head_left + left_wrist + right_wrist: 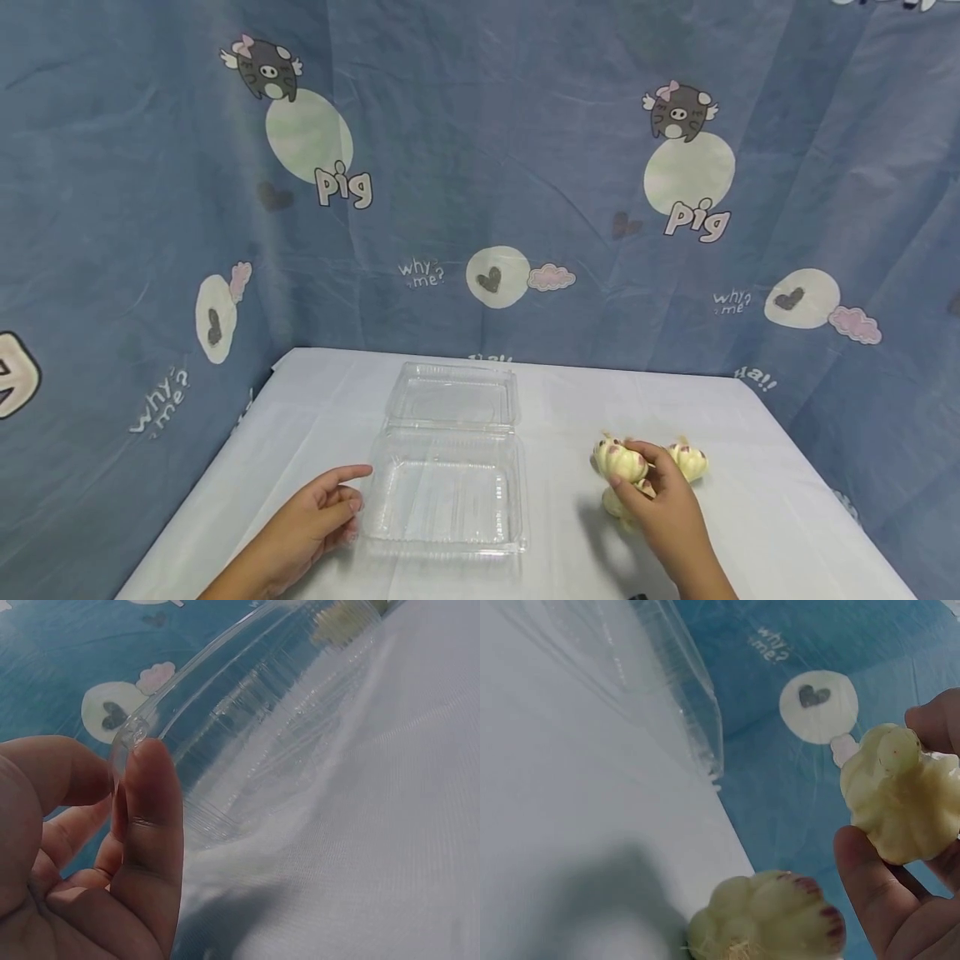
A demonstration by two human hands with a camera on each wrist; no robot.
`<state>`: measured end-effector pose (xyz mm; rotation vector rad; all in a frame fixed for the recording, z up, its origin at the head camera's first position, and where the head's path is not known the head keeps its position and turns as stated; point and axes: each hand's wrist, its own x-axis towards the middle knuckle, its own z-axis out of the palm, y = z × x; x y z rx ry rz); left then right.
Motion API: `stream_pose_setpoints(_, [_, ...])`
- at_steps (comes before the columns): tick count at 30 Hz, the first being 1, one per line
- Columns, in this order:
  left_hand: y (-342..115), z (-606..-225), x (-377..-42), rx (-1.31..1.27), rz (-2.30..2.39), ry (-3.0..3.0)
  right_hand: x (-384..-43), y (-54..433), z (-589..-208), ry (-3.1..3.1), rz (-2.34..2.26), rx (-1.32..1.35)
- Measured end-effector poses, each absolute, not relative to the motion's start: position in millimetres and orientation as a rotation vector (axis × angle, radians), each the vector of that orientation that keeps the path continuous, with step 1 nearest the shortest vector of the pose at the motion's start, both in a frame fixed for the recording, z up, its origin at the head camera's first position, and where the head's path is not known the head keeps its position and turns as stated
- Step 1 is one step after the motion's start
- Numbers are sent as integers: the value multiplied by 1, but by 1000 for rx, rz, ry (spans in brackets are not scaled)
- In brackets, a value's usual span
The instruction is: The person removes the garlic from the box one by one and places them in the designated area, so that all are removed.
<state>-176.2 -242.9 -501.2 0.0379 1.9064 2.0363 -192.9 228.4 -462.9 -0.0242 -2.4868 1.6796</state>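
Observation:
A clear plastic clamshell container (442, 546) lies with its lid folded back on the white table. At its left side, my left hand (318, 517) pinches the rim (139, 727) between thumb and forefinger. Over on the right, my right hand (663, 504) grips a garlic bulb (618, 461) with thumb and fingers, lifted above the tabletop. In the right wrist view the held garlic bulb (900, 799) shows its pale, lobed side. Below it sits another garlic bulb (618, 504), partly hidden by the hand. A further garlic bulb (688, 460) rests just beyond the right hand.
The white cloth-covered table (562, 417) ends at a blue patterned curtain (450, 167), which rises behind it and along both sides. The container's lid (453, 400) lies toward the far edge. A small dark object (638, 597) shows at the bottom edge.

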Motion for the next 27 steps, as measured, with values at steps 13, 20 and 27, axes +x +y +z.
stream_pose_setpoints(13, [-243,-499,-175,37,2034,1912,-191,237,-461,-2528,1619,-96])
stream_pose_setpoints(20, [-242,-499,-175,43,2039,1899,-187,248,-465,-2549,1543,-95])
stream_pose_setpoints(27, [-242,-499,-176,34,2032,1901,-185,260,-470,-2536,1500,-103])
